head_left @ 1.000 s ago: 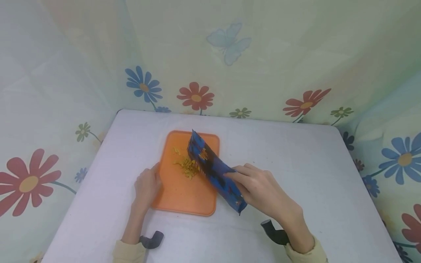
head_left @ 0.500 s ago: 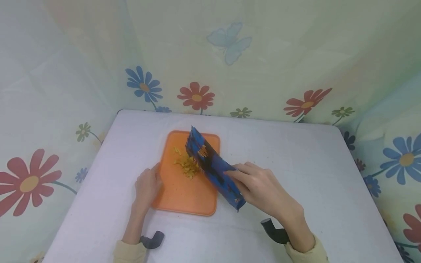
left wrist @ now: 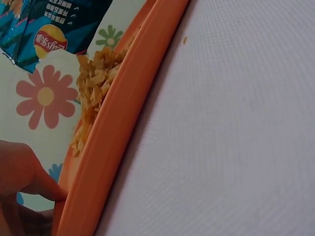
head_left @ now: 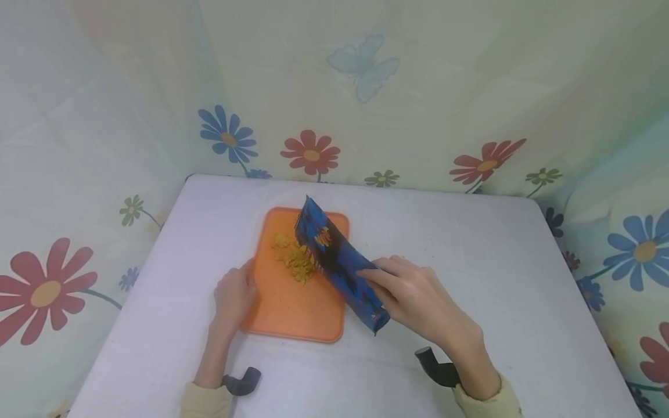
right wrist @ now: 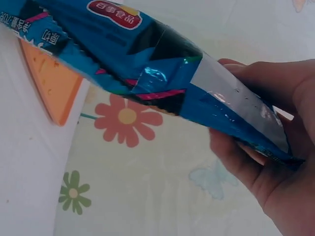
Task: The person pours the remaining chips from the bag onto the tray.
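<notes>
An orange tray (head_left: 284,313) lies on the white table, with a heap of yellow chip pieces (head_left: 297,259) on its far half. My right hand (head_left: 413,296) grips a blue chip bag (head_left: 340,261) near its bottom end and holds it tilted, its open mouth down over the heap. In the right wrist view the bag (right wrist: 162,64) runs from my right hand (right wrist: 275,147) toward the tray (right wrist: 49,83). My left hand (head_left: 232,296) holds the tray's left edge; in the left wrist view its fingers (left wrist: 22,172) touch the rim (left wrist: 113,132) beside the chip pieces (left wrist: 96,83).
The white table (head_left: 470,273) stands in a corner of flower-printed sheeting (head_left: 366,87) on three sides. Bare tabletop lies to the right of the tray and in front of it. Dark wrist-camera mounts (head_left: 436,367) show by both sleeves.
The bag's mouth end has lifted slightly and tipped steeper. More chip pieces lie on the tray's far left part. My left hand has not moved.
</notes>
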Demonstrator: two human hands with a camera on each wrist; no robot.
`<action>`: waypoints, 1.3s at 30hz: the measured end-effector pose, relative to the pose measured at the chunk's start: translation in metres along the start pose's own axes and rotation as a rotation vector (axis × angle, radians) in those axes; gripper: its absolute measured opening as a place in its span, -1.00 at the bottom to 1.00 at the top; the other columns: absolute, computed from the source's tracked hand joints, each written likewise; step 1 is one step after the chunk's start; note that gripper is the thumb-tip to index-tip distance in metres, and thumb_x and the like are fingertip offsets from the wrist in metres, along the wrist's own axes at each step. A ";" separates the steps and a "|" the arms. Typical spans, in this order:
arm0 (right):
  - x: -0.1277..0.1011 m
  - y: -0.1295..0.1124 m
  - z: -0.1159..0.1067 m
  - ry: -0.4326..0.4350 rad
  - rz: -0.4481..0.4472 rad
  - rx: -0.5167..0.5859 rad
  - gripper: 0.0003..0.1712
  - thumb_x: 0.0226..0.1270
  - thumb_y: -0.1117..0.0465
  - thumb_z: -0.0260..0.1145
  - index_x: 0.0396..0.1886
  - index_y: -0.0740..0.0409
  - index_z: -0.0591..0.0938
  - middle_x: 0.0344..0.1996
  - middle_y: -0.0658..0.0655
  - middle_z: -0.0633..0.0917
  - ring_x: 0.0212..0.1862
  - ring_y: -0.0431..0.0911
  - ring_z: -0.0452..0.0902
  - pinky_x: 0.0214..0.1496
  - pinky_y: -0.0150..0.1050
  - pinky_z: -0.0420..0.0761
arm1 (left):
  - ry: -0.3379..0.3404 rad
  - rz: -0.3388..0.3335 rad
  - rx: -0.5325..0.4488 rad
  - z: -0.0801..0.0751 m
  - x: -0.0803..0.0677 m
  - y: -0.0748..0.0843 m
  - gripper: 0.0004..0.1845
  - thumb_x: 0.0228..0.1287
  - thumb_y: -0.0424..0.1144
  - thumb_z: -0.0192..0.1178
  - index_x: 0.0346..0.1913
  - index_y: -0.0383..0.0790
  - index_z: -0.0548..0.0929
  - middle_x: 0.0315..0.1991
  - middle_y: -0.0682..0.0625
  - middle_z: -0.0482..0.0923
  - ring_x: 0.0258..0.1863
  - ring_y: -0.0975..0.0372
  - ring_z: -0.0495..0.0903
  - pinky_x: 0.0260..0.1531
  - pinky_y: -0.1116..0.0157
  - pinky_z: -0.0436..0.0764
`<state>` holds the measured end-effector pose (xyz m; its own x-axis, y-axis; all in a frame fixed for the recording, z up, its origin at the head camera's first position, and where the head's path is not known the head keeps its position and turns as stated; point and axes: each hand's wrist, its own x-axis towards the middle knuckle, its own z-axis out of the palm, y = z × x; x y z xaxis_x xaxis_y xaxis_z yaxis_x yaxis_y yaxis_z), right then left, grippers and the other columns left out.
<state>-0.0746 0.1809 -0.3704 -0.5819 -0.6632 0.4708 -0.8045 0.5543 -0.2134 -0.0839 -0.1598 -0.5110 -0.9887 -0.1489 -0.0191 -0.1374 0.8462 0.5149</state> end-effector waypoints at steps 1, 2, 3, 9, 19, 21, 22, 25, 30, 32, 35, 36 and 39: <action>0.000 0.000 0.001 0.000 -0.003 0.004 -0.63 0.05 0.46 0.56 -0.10 0.17 0.81 -0.24 0.05 0.77 -0.22 -0.13 0.71 -0.37 -0.36 0.67 | -0.002 -0.002 0.001 0.000 0.000 0.000 -0.52 0.39 -0.43 0.05 0.34 -0.41 0.54 -0.33 -0.26 0.64 -0.47 0.07 0.51 -0.48 0.15 0.52; -0.001 0.000 0.001 0.000 -0.005 0.007 -0.63 0.05 0.45 0.57 -0.10 0.17 0.81 -0.24 0.05 0.77 -0.21 -0.12 0.71 -0.36 -0.36 0.68 | -0.002 -0.003 0.001 0.000 0.000 0.000 -0.53 0.39 -0.43 0.05 0.34 -0.42 0.54 -0.32 -0.27 0.65 -0.47 0.07 0.52 -0.48 0.14 0.53; -0.001 0.001 0.002 0.001 -0.006 0.010 -0.63 0.05 0.45 0.56 -0.10 0.17 0.81 -0.24 0.05 0.77 -0.21 -0.12 0.71 -0.35 -0.36 0.68 | -0.003 -0.006 0.001 0.000 0.000 0.000 -0.52 0.39 -0.43 0.05 0.34 -0.41 0.54 -0.32 -0.27 0.65 -0.47 0.07 0.52 -0.48 0.14 0.53; -0.003 0.001 0.001 0.017 -0.002 -0.004 -0.63 0.04 0.45 0.57 -0.10 0.17 0.81 -0.25 0.04 0.77 -0.25 -0.14 0.70 -0.41 -0.38 0.64 | -0.006 -0.007 -0.003 0.000 0.000 0.000 -0.52 0.40 -0.42 0.05 0.35 -0.40 0.54 -0.32 -0.26 0.65 -0.47 0.08 0.51 -0.48 0.17 0.51; -0.004 0.001 0.000 0.085 0.022 0.055 -0.60 0.03 0.45 0.57 -0.08 0.15 0.80 -0.27 0.02 0.75 -0.32 -0.19 0.65 -0.41 -0.42 0.61 | -0.013 -0.014 -0.010 -0.001 0.000 0.000 -0.53 0.42 -0.42 0.05 0.36 -0.40 0.53 -0.31 -0.26 0.65 -0.47 0.09 0.50 -0.49 0.21 0.47; -0.005 0.000 0.002 0.092 0.034 0.060 -0.60 0.04 0.46 0.56 -0.07 0.15 0.80 -0.28 0.01 0.74 -0.36 -0.21 0.60 -0.43 -0.44 0.57 | -0.015 -0.016 -0.003 -0.001 0.000 0.000 -0.53 0.42 -0.42 0.04 0.36 -0.39 0.53 -0.32 -0.26 0.65 -0.48 0.09 0.50 -0.50 0.21 0.47; -0.006 0.000 0.004 0.102 0.042 0.065 -0.60 0.04 0.47 0.56 -0.07 0.15 0.80 -0.28 0.02 0.74 -0.37 -0.22 0.58 -0.43 -0.46 0.55 | -0.016 -0.018 -0.002 0.000 0.001 0.000 -0.53 0.42 -0.42 0.04 0.36 -0.39 0.53 -0.31 -0.26 0.65 -0.48 0.09 0.50 -0.50 0.20 0.48; -0.009 0.000 0.008 0.145 0.057 0.075 -0.59 0.03 0.49 0.55 -0.07 0.17 0.80 -0.28 0.02 0.74 -0.42 -0.24 0.49 -0.48 -0.49 0.45 | -0.014 -0.015 0.004 0.001 0.001 -0.001 -0.53 0.43 -0.41 0.04 0.36 -0.39 0.53 -0.28 -0.29 0.66 -0.45 0.07 0.53 -0.48 0.16 0.52; -0.014 0.001 0.015 0.192 0.098 0.092 -0.59 0.02 0.52 0.54 -0.09 0.20 0.79 -0.26 0.07 0.76 -0.42 -0.23 0.51 -0.48 -0.52 0.45 | -0.016 -0.020 -0.007 0.001 0.001 0.000 -0.52 0.43 -0.42 0.05 0.37 -0.39 0.52 -0.24 -0.30 0.66 -0.42 0.05 0.55 -0.44 0.13 0.55; -0.017 0.001 0.017 0.195 0.121 0.096 -0.60 0.02 0.52 0.53 -0.09 0.21 0.79 -0.24 0.09 0.77 -0.39 -0.22 0.56 -0.44 -0.52 0.52 | -0.022 -0.025 -0.005 0.001 0.001 0.000 -0.52 0.43 -0.41 0.05 0.38 -0.38 0.51 -0.24 -0.28 0.66 -0.42 0.07 0.54 -0.43 0.16 0.54; -0.021 0.002 0.019 0.197 0.155 0.093 -0.59 0.02 0.53 0.54 -0.08 0.22 0.79 -0.22 0.11 0.77 -0.35 -0.19 0.63 -0.39 -0.50 0.60 | -0.027 -0.031 -0.006 0.002 0.001 0.000 -0.51 0.43 -0.41 0.04 0.38 -0.38 0.51 -0.28 -0.25 0.65 -0.44 0.09 0.51 -0.46 0.20 0.49; -0.023 0.002 0.020 0.198 0.163 0.088 -0.59 0.02 0.53 0.54 -0.07 0.23 0.79 -0.22 0.11 0.77 -0.33 -0.18 0.65 -0.37 -0.49 0.62 | -0.026 -0.031 -0.004 0.002 0.001 0.000 -0.51 0.42 -0.42 0.04 0.38 -0.38 0.51 -0.29 -0.24 0.65 -0.45 0.10 0.50 -0.47 0.21 0.48; -0.026 0.004 0.020 0.203 0.180 0.067 -0.58 0.01 0.53 0.55 -0.07 0.23 0.79 -0.23 0.10 0.76 -0.32 -0.18 0.66 -0.36 -0.47 0.64 | -0.023 -0.029 -0.004 0.002 0.001 0.000 -0.51 0.41 -0.42 0.04 0.37 -0.39 0.52 -0.33 -0.23 0.63 -0.47 0.10 0.48 -0.50 0.22 0.45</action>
<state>-0.0652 0.1908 -0.4006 -0.6856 -0.4389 0.5808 -0.7005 0.6151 -0.3620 -0.0854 -0.1593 -0.5127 -0.9854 -0.1615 -0.0543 -0.1661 0.8395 0.5173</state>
